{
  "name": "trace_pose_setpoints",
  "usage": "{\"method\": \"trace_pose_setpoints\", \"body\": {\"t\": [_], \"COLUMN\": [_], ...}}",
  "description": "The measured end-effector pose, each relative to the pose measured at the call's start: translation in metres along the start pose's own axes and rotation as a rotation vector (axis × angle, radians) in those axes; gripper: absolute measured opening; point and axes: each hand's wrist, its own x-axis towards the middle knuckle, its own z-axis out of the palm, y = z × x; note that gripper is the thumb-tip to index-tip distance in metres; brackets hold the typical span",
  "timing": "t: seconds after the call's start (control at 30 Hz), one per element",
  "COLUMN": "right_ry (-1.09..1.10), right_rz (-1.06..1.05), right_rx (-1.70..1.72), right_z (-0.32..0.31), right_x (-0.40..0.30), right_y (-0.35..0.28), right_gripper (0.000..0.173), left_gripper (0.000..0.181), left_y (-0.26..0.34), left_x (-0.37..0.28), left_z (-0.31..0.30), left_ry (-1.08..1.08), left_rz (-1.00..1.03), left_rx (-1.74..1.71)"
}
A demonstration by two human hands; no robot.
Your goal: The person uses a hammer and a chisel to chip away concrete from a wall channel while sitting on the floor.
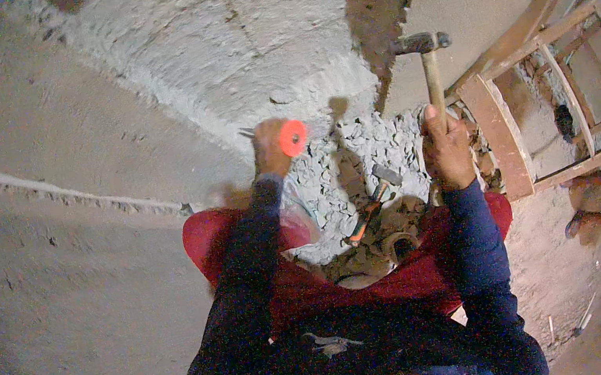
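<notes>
My left hand [268,148] is closed around a chisel with an orange round hand guard [293,138]. The chisel's dark metal tip [247,132] points left, close to the rough edge of the chipped wall [215,106]. In my right hand [448,154] a hammer [424,43] stands raised by its wooden handle, its steel head away from the chisel. Broken plaster rubble [387,137] lies below, between my knees. On it rests a second hammer [374,199] with an orange and black handle.
A wooden ladder-like frame [555,103] leans at the right. Beyond it, another person's legs [589,204] show near the rim. A round opening like a clay pipe end [404,244] sits among the debris. A plastered wall [64,167] runs along the left.
</notes>
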Motion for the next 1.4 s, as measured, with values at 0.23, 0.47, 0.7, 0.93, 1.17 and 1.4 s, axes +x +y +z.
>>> {"method": "trace_pose_setpoints", "body": {"t": [0.23,0.47,0.7,0.93,1.17,1.4], "right_ry": [0.144,0.16,0.097,0.037,0.145,-0.25], "right_rz": [-0.039,0.067,-0.012,0.054,-0.283,-0.173], "right_rx": [-0.055,0.051,0.012,0.175,-0.164,-0.119], "right_z": [-0.034,-0.052,-0.044,-0.015,0.082,0.149], "right_x": [-0.015,-0.016,-0.016,-0.018,-0.008,0.023], "right_y": [-0.011,-0.002,-0.007,0.001,0.037,0.062], "right_gripper": [0.056,0.056,0.054,0.046,0.049,0.047], "left_gripper": [0.031,0.037,0.025,0.023,0.028,0.034], "left_y": [-0.021,0.104,0.031,0.006,0.013,0.009], "left_x": [0.009,0.039,0.052,0.069,0.083,0.088], "left_z": [0.048,0.071,0.039,0.024,0.021,0.024], "left_ry": [-0.084,-0.094,0.204,0.166,0.298,0.3], "left_rz": [-0.106,0.239,-0.079,-0.178,-0.272,-0.254], "left_rx": [-0.024,-0.493,-0.109,-0.004,-0.062,-0.158]}}
